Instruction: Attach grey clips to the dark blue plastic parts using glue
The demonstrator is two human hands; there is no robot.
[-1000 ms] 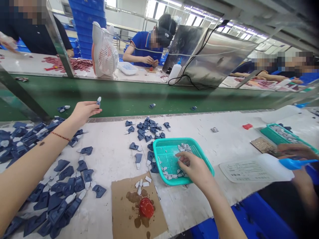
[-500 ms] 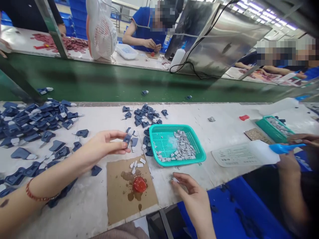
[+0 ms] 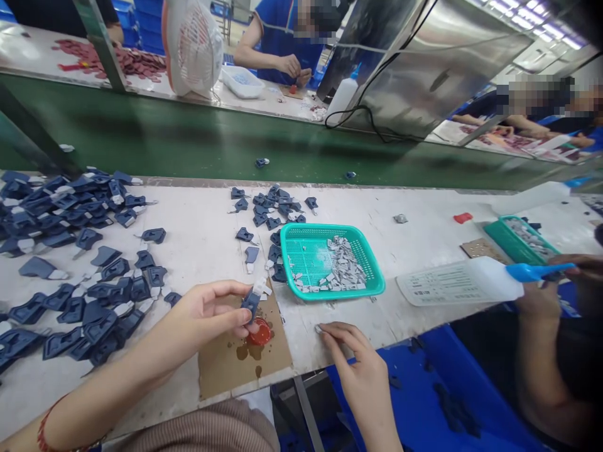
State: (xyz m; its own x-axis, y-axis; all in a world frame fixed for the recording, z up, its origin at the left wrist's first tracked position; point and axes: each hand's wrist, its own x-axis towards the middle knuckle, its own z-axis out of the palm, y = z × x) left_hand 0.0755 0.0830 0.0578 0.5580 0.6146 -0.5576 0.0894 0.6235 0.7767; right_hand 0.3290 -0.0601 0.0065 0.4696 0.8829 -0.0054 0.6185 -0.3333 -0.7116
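Note:
My left hand point(image 3: 214, 314) pinches a dark blue plastic part point(image 3: 253, 303) with a pale tip. It holds the part above a brown cardboard square point(image 3: 214, 376), close over a red cap point(image 3: 260, 333) that is partly covered by the fingers. Wet brown stains surround the cap. Between thumb and fingertips, my right hand point(image 3: 355, 351) grips a small light grey piece point(image 3: 319, 329), just off the cardboard's right side. Behind the hands sits a green basket point(image 3: 286, 263) with many small grey pieces point(image 3: 346, 263) heaped toward its right side.
A large pile of dark blue parts point(image 3: 70, 207) covers the table's left; a smaller cluster point(image 3: 273, 204) lies behind the basket. To the right lies a white bottle point(image 3: 456, 282) with a blue nozzle, beside a co-worker's hand point(image 3: 541, 307). A green conveyor point(image 3: 198, 144) runs beyond.
My left hand has brought the blue part down and nearer, from behind the cardboard to over the red cap. My right hand has shifted slightly left, still pinching the small grey piece.

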